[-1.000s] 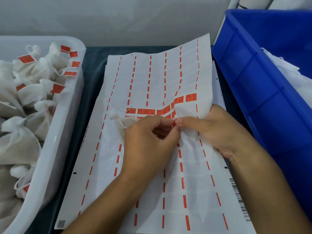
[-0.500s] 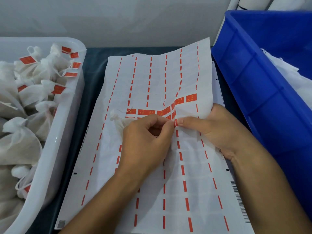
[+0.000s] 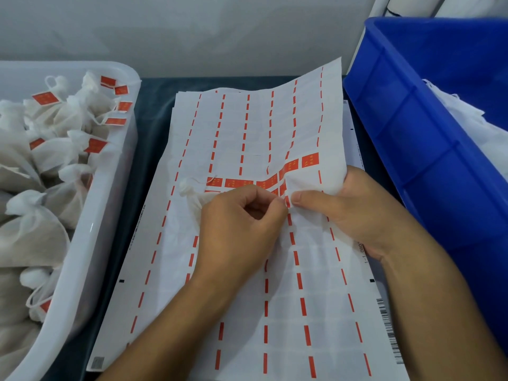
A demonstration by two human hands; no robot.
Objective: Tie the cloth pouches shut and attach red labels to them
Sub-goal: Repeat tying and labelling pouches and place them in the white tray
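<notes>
Dark teal bench (image 3: 154, 138) below a pale grey wall (image 3: 192, 31). Left of the bench's bare strip, touching it, a translucent white plastic tub (image 3: 90, 237) with a rounded rim. Right of the strip, a deep blue crate (image 3: 428, 149) with ribbed walls, standing on the bench against the wall. Above the crate's far rim, 2 white rolled cylinders (image 3: 412, 6), leaning, partly cut off by the frame edge.
</notes>
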